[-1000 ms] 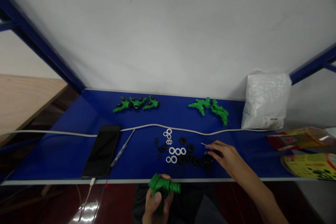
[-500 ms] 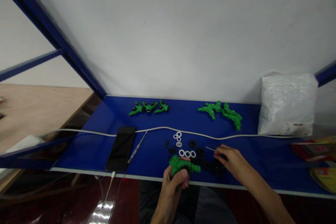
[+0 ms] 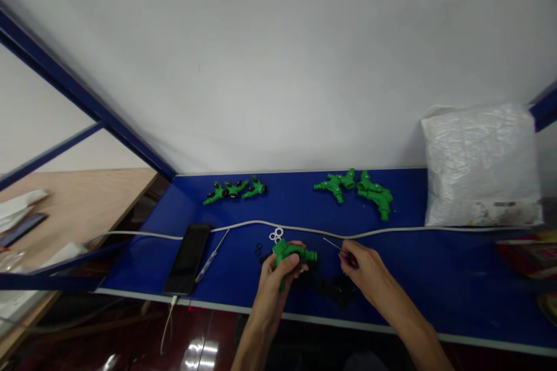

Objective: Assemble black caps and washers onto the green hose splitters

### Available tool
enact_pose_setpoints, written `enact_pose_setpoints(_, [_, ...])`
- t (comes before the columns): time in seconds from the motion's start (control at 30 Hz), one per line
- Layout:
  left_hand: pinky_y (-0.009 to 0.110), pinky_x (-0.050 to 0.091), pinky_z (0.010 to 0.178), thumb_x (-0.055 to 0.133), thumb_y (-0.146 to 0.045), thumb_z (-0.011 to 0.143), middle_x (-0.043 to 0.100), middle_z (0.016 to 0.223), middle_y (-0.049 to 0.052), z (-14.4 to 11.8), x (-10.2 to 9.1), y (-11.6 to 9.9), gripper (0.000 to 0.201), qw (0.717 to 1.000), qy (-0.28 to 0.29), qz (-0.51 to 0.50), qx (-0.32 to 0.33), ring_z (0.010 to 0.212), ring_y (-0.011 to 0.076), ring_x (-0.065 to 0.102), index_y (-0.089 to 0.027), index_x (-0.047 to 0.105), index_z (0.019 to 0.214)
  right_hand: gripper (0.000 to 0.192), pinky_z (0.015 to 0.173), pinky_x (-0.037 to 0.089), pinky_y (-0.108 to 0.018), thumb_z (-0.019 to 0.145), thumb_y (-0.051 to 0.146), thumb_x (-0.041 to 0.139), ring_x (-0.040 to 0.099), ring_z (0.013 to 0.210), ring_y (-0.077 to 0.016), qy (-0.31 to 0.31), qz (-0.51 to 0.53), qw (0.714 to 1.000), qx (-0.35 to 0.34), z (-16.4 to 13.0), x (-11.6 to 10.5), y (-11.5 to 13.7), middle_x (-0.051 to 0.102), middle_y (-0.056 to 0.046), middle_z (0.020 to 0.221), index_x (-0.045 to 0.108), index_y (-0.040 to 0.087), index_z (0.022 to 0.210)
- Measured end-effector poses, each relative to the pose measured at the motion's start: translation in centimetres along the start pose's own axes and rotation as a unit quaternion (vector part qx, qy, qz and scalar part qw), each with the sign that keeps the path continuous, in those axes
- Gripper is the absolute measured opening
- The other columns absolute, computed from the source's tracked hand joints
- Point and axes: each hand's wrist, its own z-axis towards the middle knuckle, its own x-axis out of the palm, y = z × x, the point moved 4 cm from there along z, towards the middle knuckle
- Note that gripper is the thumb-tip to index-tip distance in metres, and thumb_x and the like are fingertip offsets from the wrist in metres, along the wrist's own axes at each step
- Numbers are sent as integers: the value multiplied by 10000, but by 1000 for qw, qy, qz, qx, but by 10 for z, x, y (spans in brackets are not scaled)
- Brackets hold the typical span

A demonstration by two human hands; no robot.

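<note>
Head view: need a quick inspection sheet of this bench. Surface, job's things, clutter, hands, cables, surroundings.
Surface: blue bench top, pale front edge.
Job's things: green fitting in the left hand; thin metal pick in the right hand; white rings and black rings loose between the hands.
Clutter: three green fittings at back left, a cluster of green fittings at back centre, dark phone, slim screwdriver, white plastic bag.
Hands: both closed, fingers gripping.
Cables: pale cable across the bench; a lead hangs from the phone.
Surroundings: white wall, blue frame bars, wooden table at left.
</note>
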Motion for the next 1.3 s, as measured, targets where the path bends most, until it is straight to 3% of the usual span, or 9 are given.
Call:
enact_pose_setpoints(0.2, [239, 439, 660, 903, -344, 659, 777, 1035, 138, 28, 12, -6, 499, 999, 0, 45, -10, 700, 144, 677, -123, 743, 1077, 239, 715, 580, -315, 844, 344, 619, 749, 769, -223, -69, 69, 995, 17, 6, -21, 24, 806, -60, 913, 803, 240, 957])
enact_pose_setpoints(0.33, [249, 473, 719, 882, -321, 685, 779, 1021, 131, 37, 21, -7, 468, 998, 36, 52, -9, 711, 139, 670, -124, 745, 1087, 256, 742, 590, -324, 874, 417, 651, 758, 841, -247, -129, 103, 986, 38, 9, -21, 44, 811, -72, 949, 816, 236, 945])
enact_pose_setpoints(0.5, [281, 509, 784, 787, -303, 766, 766, 952, 94, 39, 22, 1, 346, 996, 82, 41, -18, 729, 146, 655, -128, 769, 1063, 280, 719, 620, -316, 855, 455, 699, 777, 797, -249, -158, 144, 975, 56, 6, 0, 59, 819, -73, 898, 815, 213, 935])
enact_pose_setpoints(0.63, [283, 513, 787, 798, -335, 759, 755, 957, 96, 43, 18, 10, 364, 997, 75, 30, -20, 738, 148, 655, -124, 778, 1055, 245, 708, 627, -312, 843, 442, 716, 782, 800, -257, -154, 153, 975, 41, 1, 12, 61, 820, -74, 880, 821, 224, 881])
enact_pose_setpoints(0.83, [319, 521, 727, 917, -421, 587, 719, 819, 72, 53, 13, 15, 556, 998, 50, 24, -33, 633, 157, 634, -109, 777, 1025, 225, 685, 630, -290, 820, 458, 752, 775, 777, -249, -175, 157, 972, -9, 2, 14, 62, 809, -70, 861, 816, 243, 826])
enact_pose_setpoints(1.0, [327, 527, 779, 912, -419, 615, 729, 852, 79, 55, 14, 10, 553, 998, 57, 29, -26, 685, 163, 646, -117, 774, 1058, 193, 694, 638, -266, 825, 431, 749, 787, 748, -240, -171, 158, 972, -27, 5, 12, 64, 815, -54, 832, 822, 253, 832])
enact_pose_setpoints(1.13, [337, 524, 763, 945, -425, 539, 719, 798, 65, 59, 19, 11, 580, 997, 59, 20, -34, 638, 157, 632, -112, 768, 994, 162, 715, 636, -257, 840, 398, 739, 787, 757, -228, -181, 141, 972, -45, 4, 13, 65, 815, -46, 845, 824, 261, 834])
enact_pose_setpoints(1.3, [343, 527, 781, 932, -431, 548, 716, 810, 59, 58, 19, 10, 517, 997, 53, 31, -35, 632, 152, 622, -122, 775, 931, 157, 693, 637, -265, 837, 392, 744, 784, 764, -231, -203, 145, 968, -22, 2, 18, 60, 814, -48, 850, 822, 256, 851])
